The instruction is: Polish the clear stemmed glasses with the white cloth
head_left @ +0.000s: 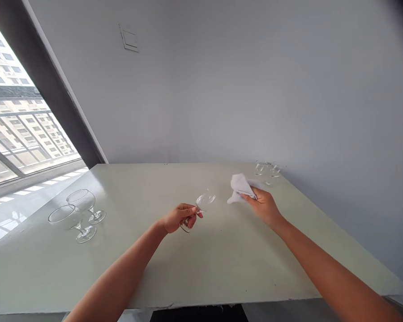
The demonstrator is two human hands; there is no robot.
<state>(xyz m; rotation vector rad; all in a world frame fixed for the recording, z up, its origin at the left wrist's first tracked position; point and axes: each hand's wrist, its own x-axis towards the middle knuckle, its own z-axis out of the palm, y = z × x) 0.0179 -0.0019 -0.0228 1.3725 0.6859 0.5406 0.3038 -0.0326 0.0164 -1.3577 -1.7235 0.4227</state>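
Note:
Near the middle of the table, my left hand [183, 218] is closed around the stem of a clear wine glass [205, 201]. The glass is tilted, its bowl toward the upper right and its foot below my fingers. To the right, my right hand [263, 203] pinches a white cloth [241, 188], which is bunched and hangs above the table, apart from the glass. Two more stemmed glasses stand at the left, one [86, 232] nearer and one [96, 215] just behind it.
Several clear glasses [267, 170] stand close together at the far right corner of the pale table [201, 268]. Grey walls border its back and right sides. A window [30, 129] is at the left, and a switch plate [130, 39] is on the wall.

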